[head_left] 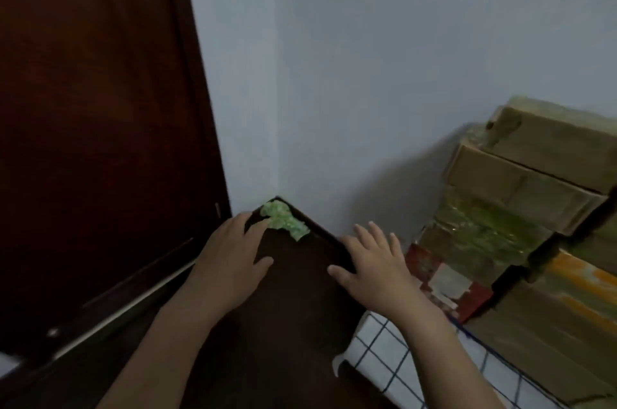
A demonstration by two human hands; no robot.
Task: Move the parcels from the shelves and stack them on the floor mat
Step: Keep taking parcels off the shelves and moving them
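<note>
wall corner (277, 128), left hand (230, 263), right hand (375, 273), flat (fingers spread)

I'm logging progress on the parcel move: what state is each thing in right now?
Left hand: open, fingers spread, holding nothing.
Right hand: open, fingers spread, holding nothing.
Parcels: stacked in a pile against the wall.
Checked mat: spread out on the floor, parcels at its edge.
Green wad: crumpled, lying in the corner.
</note>
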